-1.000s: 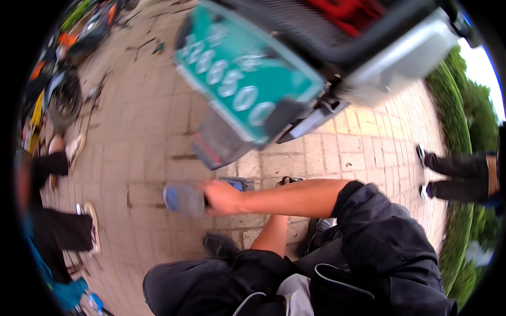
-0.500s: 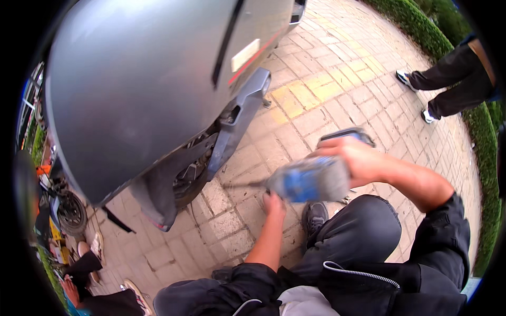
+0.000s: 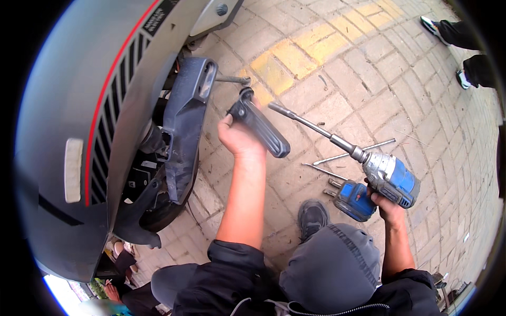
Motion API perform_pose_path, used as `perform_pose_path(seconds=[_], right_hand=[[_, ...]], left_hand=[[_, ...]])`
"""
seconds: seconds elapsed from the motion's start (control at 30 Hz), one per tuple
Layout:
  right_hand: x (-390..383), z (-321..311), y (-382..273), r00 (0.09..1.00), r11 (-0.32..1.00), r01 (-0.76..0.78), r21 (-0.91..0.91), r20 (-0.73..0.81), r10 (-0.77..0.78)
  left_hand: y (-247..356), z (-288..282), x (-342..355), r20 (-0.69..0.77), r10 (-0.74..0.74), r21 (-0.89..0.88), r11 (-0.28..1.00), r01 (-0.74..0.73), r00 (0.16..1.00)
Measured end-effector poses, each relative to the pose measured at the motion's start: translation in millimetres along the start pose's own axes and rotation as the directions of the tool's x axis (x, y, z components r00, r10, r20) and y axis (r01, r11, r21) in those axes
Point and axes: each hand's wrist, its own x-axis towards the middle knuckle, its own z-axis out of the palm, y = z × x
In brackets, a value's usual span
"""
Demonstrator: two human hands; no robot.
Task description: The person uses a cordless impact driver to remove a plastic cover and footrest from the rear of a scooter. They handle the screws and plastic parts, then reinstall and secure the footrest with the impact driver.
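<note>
In my left hand [image 3: 243,138] is a dark elongated part [image 3: 265,132] with a bolt at its upper end; it looks like a folding footrest. It is just right of the scooter's grey swingarm [image 3: 184,126], from which a metal rod [image 3: 232,79] sticks out. My right hand [image 3: 389,208] grips the handle of a blue cordless impact wrench [image 3: 392,176]. A long extension with a socket [image 3: 284,110] points from it toward the upper left. The wrench's battery [image 3: 356,200] is below the handle. Some of my left fingers are hidden behind the part.
The scooter's grey body [image 3: 58,105] fills the left. Metal rods [image 3: 358,150] lie on the brick paving [image 3: 337,89] by the impact wrench, close to my shoe [image 3: 313,218]. A person's legs [image 3: 477,68] stand at the upper right, and another person's hand [image 3: 112,291] shows at the lower left.
My view has shifted toward the scooter's rear side. The impact wrench has swung to the right, away from my left hand, which was near its front end. The footrest-like part now shows in my left hand.
</note>
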Motion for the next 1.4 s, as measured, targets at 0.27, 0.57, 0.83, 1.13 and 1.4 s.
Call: perform_pose_path(seconds=[0.27,0.57,0.83,1.13,1.4], right_hand=[[41.0,24.0,19.4,0.986,0.986,-0.124,0.107,0.121,0.111],[61.5,39.9,29.7,0.991,0.996,-0.087,-0.006,0.106,0.087],[100.9,59.0,15.7,0.948,0.780,-0.287,0.555,0.280,0.150],[123.4,55.7,49.2,0.981,0.992,0.032,0.123,0.188,-0.055],[161.2,78.5,10.5,0.918,0.820,-0.279,0.500,0.388,0.075]], left_hand=[[-1.2,0.4,13.3,-0.066,0.042,0.089,0.995,-0.036,0.997],[5.6,-0.9,20.6,0.032,0.000,0.122,0.993,-0.004,0.999],[-2.2,21.2,23.3,0.221,0.033,0.142,0.988,-0.066,0.975],[18.2,4.6,30.2,0.296,-0.055,0.072,0.997,0.035,0.954],[18.9,18.6,33.0,0.187,0.070,0.020,0.997,-0.075,0.980]])
